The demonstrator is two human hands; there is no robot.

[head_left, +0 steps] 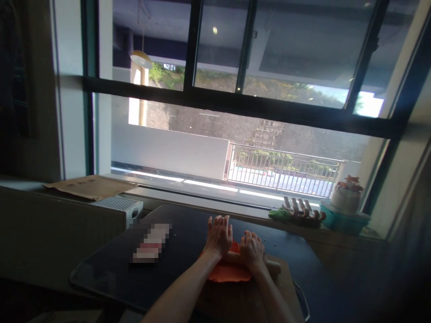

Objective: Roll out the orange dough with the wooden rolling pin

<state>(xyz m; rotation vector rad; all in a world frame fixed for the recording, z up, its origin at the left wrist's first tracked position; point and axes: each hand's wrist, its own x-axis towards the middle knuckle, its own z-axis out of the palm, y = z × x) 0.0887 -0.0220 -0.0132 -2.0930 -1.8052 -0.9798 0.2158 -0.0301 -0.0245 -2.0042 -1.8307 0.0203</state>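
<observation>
Daylight came through a wide window well ahead of my hands, onto a dark table. On a brown board beneath me lay a soft-looking orange sheet, with a pale rolling pin across it. My left hand and right hand rested side by side over the pin, slightly apart, palms down and fingers stretched forward rather than wrapped round it, probably so it could turn freely under even pressure. Its left end was hidden from me. I took the board to be there to keep the sheet off the tabletop. Left of my hands, clear of the board, lay an item too blurred to name, perhaps set aside for room. Beyond my right hand, a teal container stood on the ledge with a white tub on top, likely stacked to save space.
</observation>
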